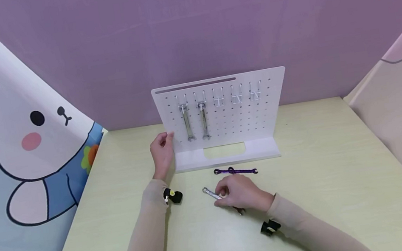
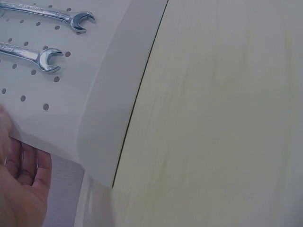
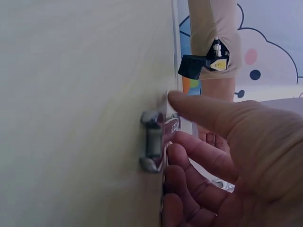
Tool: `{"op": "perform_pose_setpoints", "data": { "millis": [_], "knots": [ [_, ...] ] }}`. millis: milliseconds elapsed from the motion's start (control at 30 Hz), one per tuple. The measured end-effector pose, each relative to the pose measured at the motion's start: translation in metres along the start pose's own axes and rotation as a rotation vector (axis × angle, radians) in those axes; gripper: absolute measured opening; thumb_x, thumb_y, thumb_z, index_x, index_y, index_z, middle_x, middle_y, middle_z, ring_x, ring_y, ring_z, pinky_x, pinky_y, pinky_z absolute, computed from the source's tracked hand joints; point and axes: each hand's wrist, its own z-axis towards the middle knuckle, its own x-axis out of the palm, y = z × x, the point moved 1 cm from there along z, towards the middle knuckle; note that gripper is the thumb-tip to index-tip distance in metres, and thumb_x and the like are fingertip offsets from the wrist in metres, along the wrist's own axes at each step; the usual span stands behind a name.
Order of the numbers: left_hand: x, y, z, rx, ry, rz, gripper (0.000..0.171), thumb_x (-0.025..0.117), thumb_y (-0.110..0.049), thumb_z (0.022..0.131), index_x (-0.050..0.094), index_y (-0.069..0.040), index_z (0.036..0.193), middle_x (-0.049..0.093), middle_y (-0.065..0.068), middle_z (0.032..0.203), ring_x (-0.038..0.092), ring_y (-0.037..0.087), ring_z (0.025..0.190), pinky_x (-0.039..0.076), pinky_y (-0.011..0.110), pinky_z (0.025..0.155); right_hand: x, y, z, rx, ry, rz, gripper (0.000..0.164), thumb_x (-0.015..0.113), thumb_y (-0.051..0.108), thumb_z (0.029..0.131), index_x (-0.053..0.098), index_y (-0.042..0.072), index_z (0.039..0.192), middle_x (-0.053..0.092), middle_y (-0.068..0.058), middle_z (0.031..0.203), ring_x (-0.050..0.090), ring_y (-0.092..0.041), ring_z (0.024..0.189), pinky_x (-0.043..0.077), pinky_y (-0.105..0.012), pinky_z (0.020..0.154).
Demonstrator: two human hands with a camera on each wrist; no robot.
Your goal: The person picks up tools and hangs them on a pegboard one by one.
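Observation:
My left hand (image 1: 162,152) grips the left edge of a white pegboard stand (image 1: 239,124), thumb in front and fingers behind. In the head view my right hand (image 1: 241,192) pinches a silver combination wrench (image 1: 210,192) close over the table, in front of the stand. Its open end (image 3: 152,142) points toward the camera in the right wrist view, with thumb and fingers on either side of the shank. A dark purple wrench (image 1: 246,171) lies just beyond my right hand, and another ring end overlaps it. Two silver wrenches (image 1: 187,123) (image 1: 204,120) hang on the board's left hooks.
Three more wire hooks (image 1: 236,94) on the board's right side carry nothing. The stand's base (image 1: 190,160) rests on a pale wood table (image 1: 329,159). A purple backdrop (image 1: 188,37) rises behind, and a cartoon-printed cloth (image 1: 12,126) hangs at the left.

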Motion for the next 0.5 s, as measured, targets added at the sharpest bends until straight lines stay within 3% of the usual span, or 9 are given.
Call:
{"op": "perform_pose_setpoints", "data": {
  "millis": [233,500],
  "knots": [
    [0.0005,-0.0003,0.0001,-0.014,0.008,0.002,0.028,0.068,-0.027,0.106,0.075,-0.001,0.113,0.071,0.012,0.101,0.056,0.015,0.084,0.044,0.021,0.072,0.0006,0.0011,0.0009,0.007,-0.014,-0.036,0.009,0.086,0.027,0.086,0.080,0.020,0.086,0.069,0.014,0.077,0.053,-0.003,0.071,0.045,-0.023,0.064],
    [0.0002,0.0023,0.0008,-0.022,0.004,-0.018,0.026,0.068,-0.025,0.106,0.075,-0.001,0.112,0.071,0.013,0.102,0.056,0.016,0.085,0.044,0.021,0.072,-0.0049,-0.0008,0.0009,-0.015,0.059,-0.022,0.005,0.084,0.021,0.085,0.080,0.020,0.088,0.067,0.016,0.075,0.055,-0.002,0.070,0.048,-0.022,0.068]
  ]
}}
